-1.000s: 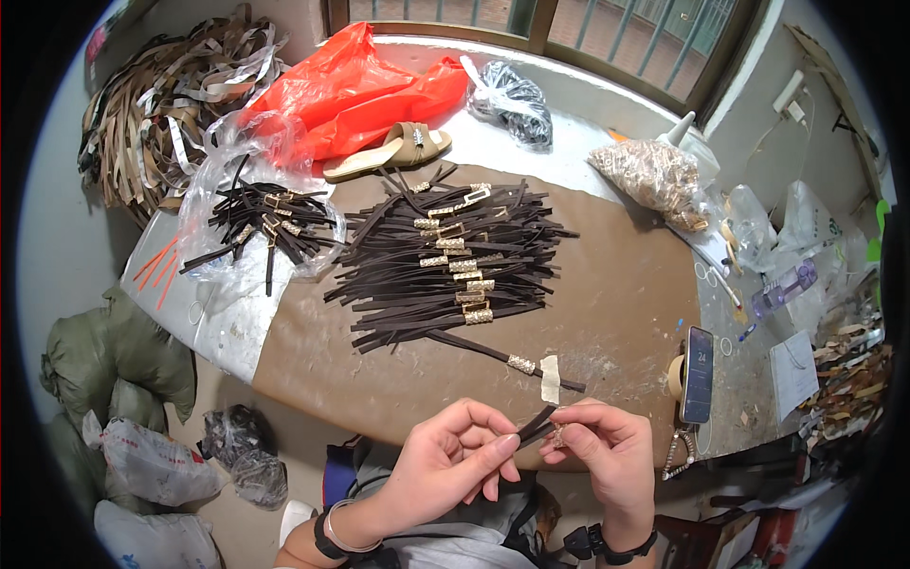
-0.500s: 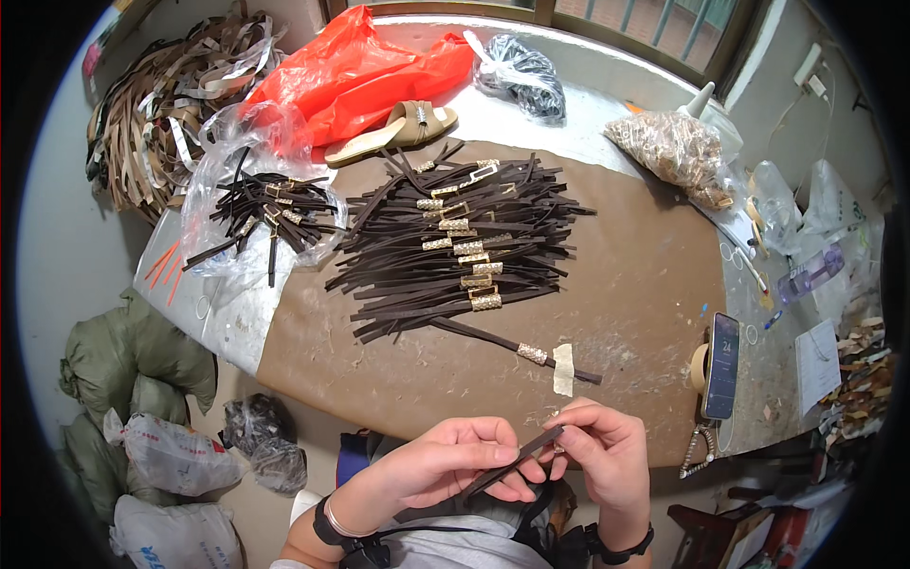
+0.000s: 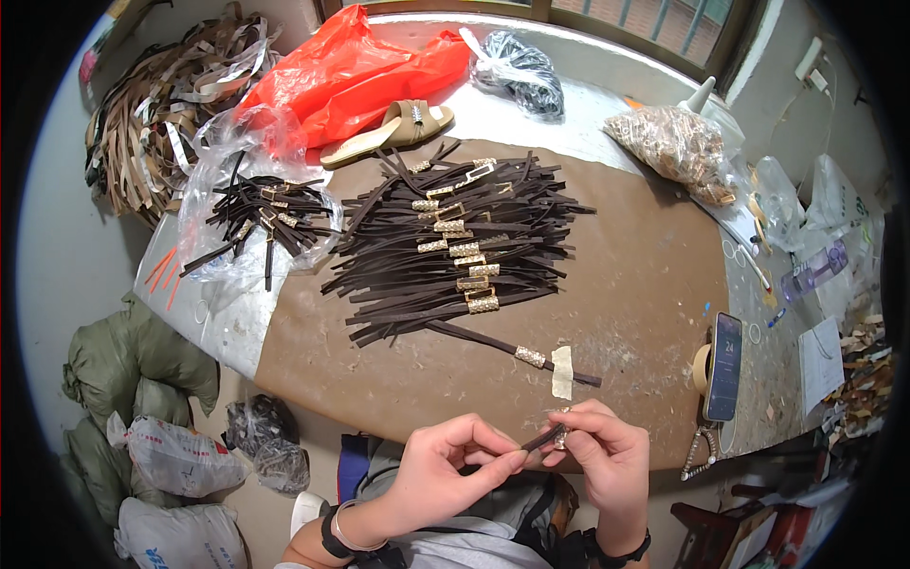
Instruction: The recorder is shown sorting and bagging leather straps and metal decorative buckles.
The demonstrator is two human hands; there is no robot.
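Observation:
Close to my body, my left hand [image 3: 462, 462] pinches a short dark brown strap [image 3: 541, 439] between thumb and fingers. My right hand [image 3: 607, 449] grips a small gold metal buckle [image 3: 561, 438] at the strap's other end; the fingers partly cover it. Just beyond my hands, one dark strap with a gold textured sleeve [image 3: 530, 357] lies under a piece of masking tape [image 3: 562, 373]. Farther off is a big pile of dark straps [image 3: 512, 248], many carrying gold buckles or sleeves.
A brown mat [image 3: 645, 275] covers much of the table. Around it are a clear bag of dark straps [image 3: 270, 213], a sandal [image 3: 403, 128], a red plastic bag [image 3: 332, 81], a bag of small metal pieces [image 3: 668, 147], and a phone [image 3: 724, 368] leaning on a tape roll [image 3: 701, 368].
The strap between my hands has shifted toward my right fingers, and less of it shows. My left fingers have closed in nearer the buckle, which is now more visible.

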